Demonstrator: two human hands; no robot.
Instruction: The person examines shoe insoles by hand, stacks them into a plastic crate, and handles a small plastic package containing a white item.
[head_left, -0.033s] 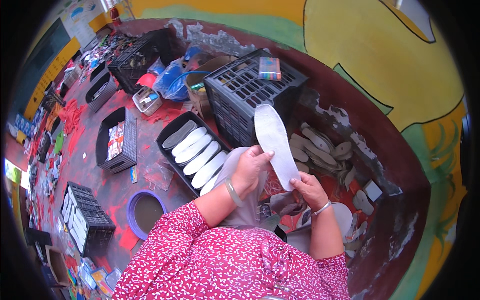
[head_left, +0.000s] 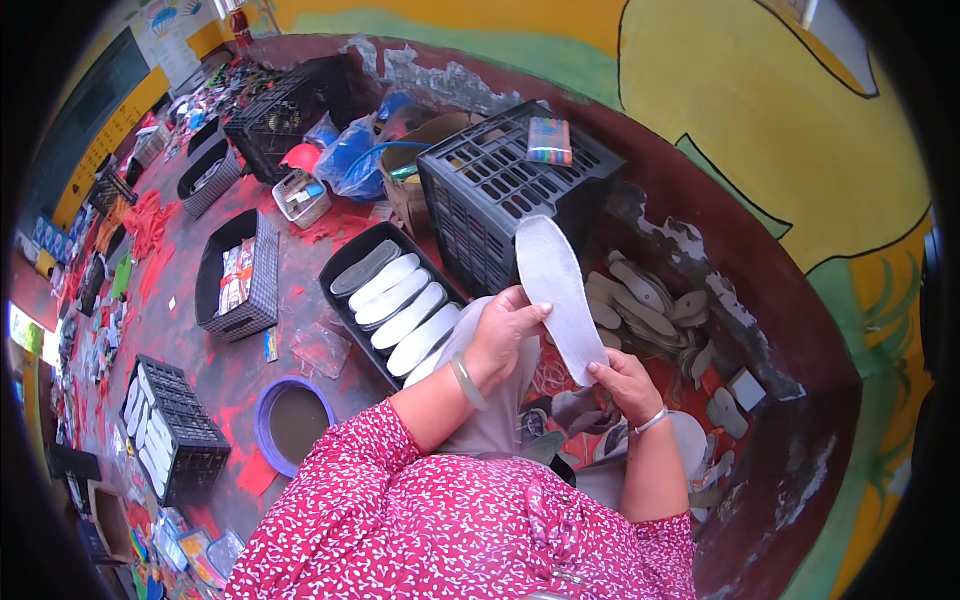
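A pale grey-white shoe insole (head_left: 552,280) is held up in front of me, toe end up and slightly tilted. My left hand (head_left: 503,335) pinches its left edge near the middle, thumb on the face. At the narrow lower end, my right hand (head_left: 628,385) grips it between thumb and fingers. Just left of the hands stands a black basket (head_left: 350,330) with a row of white insoles (head_left: 408,320) and a dark grey one (head_left: 366,268). Beyond my right hand lies a loose heap of beige insoles (head_left: 640,305). My lap is partly hidden by my arms.
An upturned black crate (head_left: 468,215) carries a pack of coloured pens (head_left: 550,142). At left are a purple basin (head_left: 264,425) of murky liquid, a crate (head_left: 200,460) of white insoles and a grey woven basket (head_left: 248,322). A peeling painted wall (head_left: 745,290) rises on the right.
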